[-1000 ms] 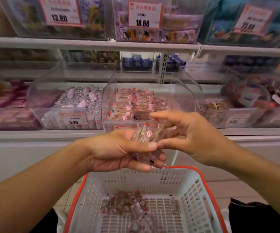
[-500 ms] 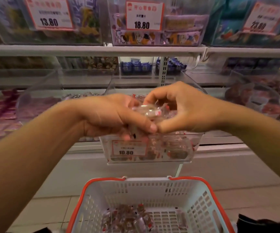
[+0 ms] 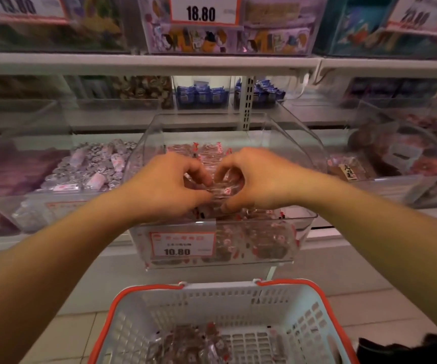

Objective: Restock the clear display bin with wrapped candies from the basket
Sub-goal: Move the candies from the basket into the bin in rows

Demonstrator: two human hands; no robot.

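Observation:
A clear display bin [image 3: 304, 227] with a 10.80 price tag sits on the shelf ahead, partly filled with clear-wrapped candies with red marks. My left hand [image 3: 164, 187] and my right hand [image 3: 254, 179] are both over the bin's open top, fingers curled, holding a small bunch of wrapped candies [image 3: 221, 189] between them. Below, a white basket [image 3: 238, 295] with an orange rim holds several more wrapped candies [image 3: 191, 342] on its bottom.
Neighbouring clear bins stand on both sides: silver-wrapped sweets [image 3: 91, 166] to the left, dark red packs [image 3: 406, 156] to the right. An upper shelf [image 3: 143, 63] carries bins with price tags. A dark object [image 3: 406, 350] lies at the lower right of the basket.
Both hands have lifted the bunch of candies from above the basket forward and up to the bin, and now hold it over the candies inside.

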